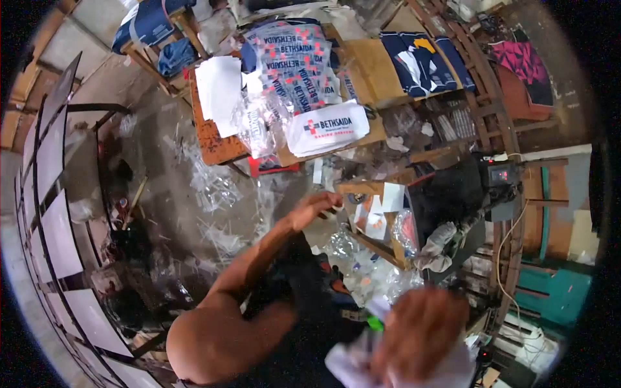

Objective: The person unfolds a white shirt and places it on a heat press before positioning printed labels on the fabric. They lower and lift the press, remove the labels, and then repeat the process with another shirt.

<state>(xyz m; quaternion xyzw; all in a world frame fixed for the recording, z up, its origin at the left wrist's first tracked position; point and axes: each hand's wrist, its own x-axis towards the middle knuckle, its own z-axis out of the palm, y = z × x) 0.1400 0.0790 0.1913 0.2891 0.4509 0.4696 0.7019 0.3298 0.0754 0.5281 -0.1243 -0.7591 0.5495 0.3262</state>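
At my far left I counted at least five pale panels on a dark rack, and beyond them clear plastic scraps littering the floor. Next came one blue pair of jeans or similar denim, then the orange-topped table, which bore one white stack, clear bags whose number I could not make out, with printed white matter showing through, one BETHSAIDA-printed sheet, and one white pile with the same name on top. Below the table my left hand reached forward with its fingers half curled; I could not tell whether they had hold of anything. Low in view was the white cloth, pale, loose and blurred, showing on both sides of my right hand, which was too smeared for me to judge its opening or its grip. Just beyond the left fingertips stood a wooden frame containing at least two white papers, with one clear packet at its right side. Further right I had two navy piles, one device with a lit red display, and one pink-and-dark garment.
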